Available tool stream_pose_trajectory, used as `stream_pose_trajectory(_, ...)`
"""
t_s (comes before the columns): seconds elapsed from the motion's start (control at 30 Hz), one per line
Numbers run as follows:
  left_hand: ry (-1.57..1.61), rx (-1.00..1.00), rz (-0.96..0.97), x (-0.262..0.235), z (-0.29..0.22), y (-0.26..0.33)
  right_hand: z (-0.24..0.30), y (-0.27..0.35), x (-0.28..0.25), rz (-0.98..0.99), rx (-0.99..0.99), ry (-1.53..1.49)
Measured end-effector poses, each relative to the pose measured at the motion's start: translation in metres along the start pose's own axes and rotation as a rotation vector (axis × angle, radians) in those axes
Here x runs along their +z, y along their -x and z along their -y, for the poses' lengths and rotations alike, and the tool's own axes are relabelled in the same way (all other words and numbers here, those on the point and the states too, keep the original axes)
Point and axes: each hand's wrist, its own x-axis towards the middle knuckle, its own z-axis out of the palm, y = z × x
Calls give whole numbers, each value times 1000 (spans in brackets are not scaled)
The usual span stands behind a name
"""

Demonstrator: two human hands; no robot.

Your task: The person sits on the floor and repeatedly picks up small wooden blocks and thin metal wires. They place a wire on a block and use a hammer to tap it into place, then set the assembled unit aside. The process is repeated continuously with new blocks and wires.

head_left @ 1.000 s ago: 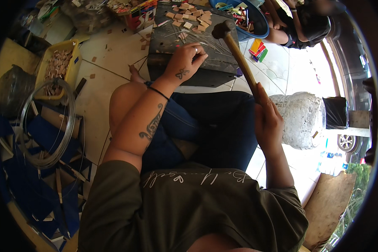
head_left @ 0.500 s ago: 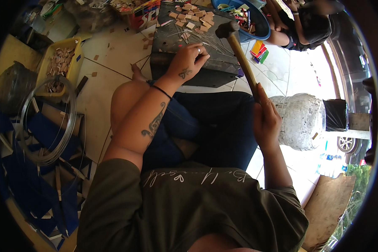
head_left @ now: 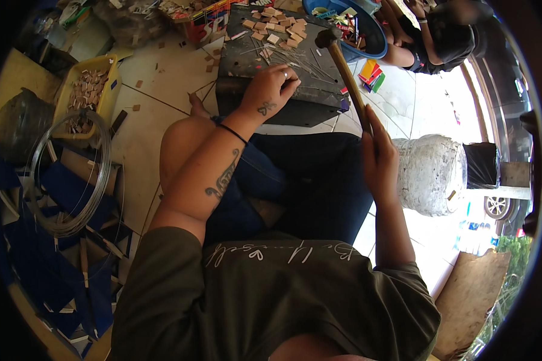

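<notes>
My right hand (head_left: 380,157) is wrapped round the lower part of a wooden-handled hammer (head_left: 349,77). Its dark metal head is raised over the right side of a dark, flat-topped work block (head_left: 241,55). Over the near part of that block, my left hand (head_left: 273,86) is closed with fingertips pinched together. Whatever sits between those fingertips is too small or hidden to make out. Thin metal wire pieces (head_left: 307,64) lie on the block just beyond my left hand. Farther back on it is a heap of small flat wooden pieces (head_left: 277,25).
A yellow basket (head_left: 115,84) of small wooden pieces stands at left, near a coil of wire (head_left: 36,198) and blue panels (head_left: 72,186). A blue basin (head_left: 379,45) is behind the block. Another person (head_left: 451,36) sits at far right. A whitish drum-shaped object (head_left: 433,174) stands right.
My right hand has shifted slightly forward, and the hammer has moved a little with it. My left hand stays almost in place, still pinched.
</notes>
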Motion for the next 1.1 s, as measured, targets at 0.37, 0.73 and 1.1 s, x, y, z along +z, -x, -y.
stream_pose_trajectory(0.37,-225,108,-85,-17,-14,2,-36,-53,72,-140,-5,504)
stream_pose_trajectory(0.73,-287,118,-136,-24,-25,-3,4,-105,111,-112,217,-417)
stream_pose_trajectory(1.1,968,-495,179,-15,-4,-1,-15,-95,110,-48,69,-793)
